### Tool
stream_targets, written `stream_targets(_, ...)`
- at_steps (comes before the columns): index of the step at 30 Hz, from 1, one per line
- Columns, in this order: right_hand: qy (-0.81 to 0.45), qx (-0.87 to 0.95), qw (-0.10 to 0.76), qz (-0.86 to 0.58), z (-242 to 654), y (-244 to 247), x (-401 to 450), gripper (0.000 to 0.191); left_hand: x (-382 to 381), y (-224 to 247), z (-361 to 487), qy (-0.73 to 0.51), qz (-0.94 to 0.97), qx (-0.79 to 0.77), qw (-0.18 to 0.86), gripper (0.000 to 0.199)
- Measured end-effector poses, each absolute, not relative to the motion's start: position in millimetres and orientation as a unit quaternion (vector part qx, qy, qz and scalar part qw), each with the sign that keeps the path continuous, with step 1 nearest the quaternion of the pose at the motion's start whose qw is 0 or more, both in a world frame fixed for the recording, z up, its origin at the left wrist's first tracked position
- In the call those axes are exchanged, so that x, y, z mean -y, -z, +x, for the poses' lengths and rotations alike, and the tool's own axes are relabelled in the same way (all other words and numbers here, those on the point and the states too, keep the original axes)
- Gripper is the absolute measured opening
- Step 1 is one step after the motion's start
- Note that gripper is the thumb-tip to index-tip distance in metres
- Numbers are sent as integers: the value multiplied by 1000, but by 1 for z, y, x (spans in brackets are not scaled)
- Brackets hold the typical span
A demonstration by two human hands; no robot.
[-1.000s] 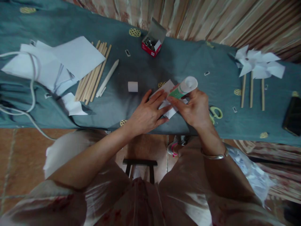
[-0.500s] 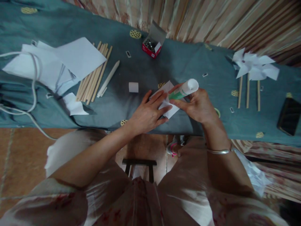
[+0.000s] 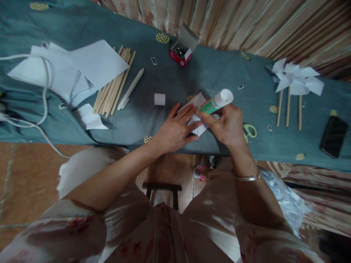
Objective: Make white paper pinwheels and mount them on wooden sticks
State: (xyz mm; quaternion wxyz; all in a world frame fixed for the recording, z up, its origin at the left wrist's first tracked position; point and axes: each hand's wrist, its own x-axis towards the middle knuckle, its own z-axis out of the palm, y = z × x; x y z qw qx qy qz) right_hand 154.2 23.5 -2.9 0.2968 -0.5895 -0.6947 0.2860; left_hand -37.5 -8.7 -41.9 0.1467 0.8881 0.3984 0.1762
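A green and white glue stick (image 3: 212, 106) is gripped by my right hand (image 3: 229, 122), its lower end down at a folded white paper (image 3: 201, 129). My left hand (image 3: 177, 129) lies with fingers spread over the left part of that paper, pressing it to the cloth. Between my hands the contact of glue and paper is partly hidden by fingers. A short white cylinder, looking like the glue cap (image 3: 159, 99), rests to the left of my left hand. Right of my right wrist, light green scissor handles (image 3: 250, 130) show.
Wooden sticks (image 3: 116, 86), a white pen (image 3: 131, 89) and white paper sheets (image 3: 98, 62) lie left, near a white cable (image 3: 45, 91). An open red box (image 3: 179, 54) of small metal pieces stands behind. White paper pinwheels (image 3: 297, 76) and a phone (image 3: 333, 136) are right.
My right hand and the glue stick have shifted slightly over the paper, and more of the scissor handles shows. My left hand stays on the paper. The view has moved a little.
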Motion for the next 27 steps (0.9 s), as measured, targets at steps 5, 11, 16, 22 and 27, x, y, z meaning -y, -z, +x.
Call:
stream_targets(5,-252,703,269,-608,152,1,-24,28,9,44,-37,-181,890,-398,130,46)
stream_targets(11,-205,753,233,-580,155,1,-25,29,8,42,-38,-175,892,-395,133,47)
stream_targets(16,-185,775,218,-564,156,1,-24,28,9,40,-38,-168,892,-397,133,47)
stream_targets(22,-178,781,226,-555,160,3,-22,31,9,39,-38,-163,894,-397,126,49)
stream_targets(27,-187,776,223,-559,163,6,-21,32,8,37,-39,-153,895,-399,131,50)
